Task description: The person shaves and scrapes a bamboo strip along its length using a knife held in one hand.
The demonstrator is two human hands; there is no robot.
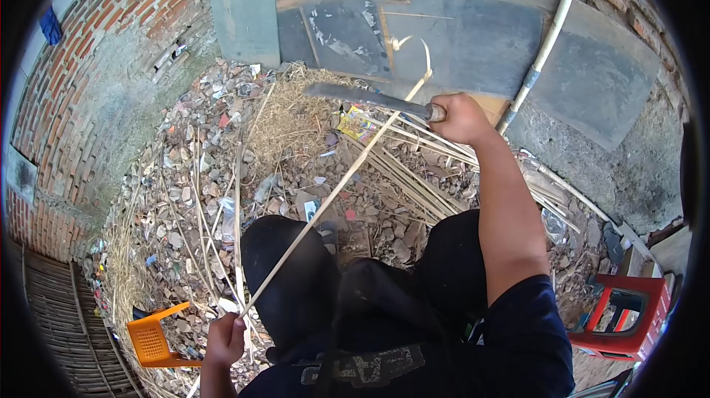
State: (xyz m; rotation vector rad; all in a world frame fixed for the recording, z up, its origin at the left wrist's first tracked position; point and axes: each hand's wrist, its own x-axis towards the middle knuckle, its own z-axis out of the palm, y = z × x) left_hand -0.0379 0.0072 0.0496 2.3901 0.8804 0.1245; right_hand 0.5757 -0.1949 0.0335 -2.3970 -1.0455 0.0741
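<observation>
My left hand [225, 339], low on the left, is closed around the near end of a long pale bamboo strip [319, 211]. The strip slants up and away past my knee to the upper middle, where thin curled shavings stand off its far end. My right hand [463, 118] grips the short handle of a machete [370, 97]. Its dark, broad blade points left and crosses the strip near the far end. Whether the edge touches the strip I cannot tell.
Several cut bamboo strips [414, 184] lie on rubble ground beyond my knees. Dry shavings [288, 121] are heaped ahead. An orange plastic stool [151, 340] lies at left, a red plastic stool [621, 317] at right. A pale pole [546, 47] leans near grey boards [473, 32]; brick walls stand around.
</observation>
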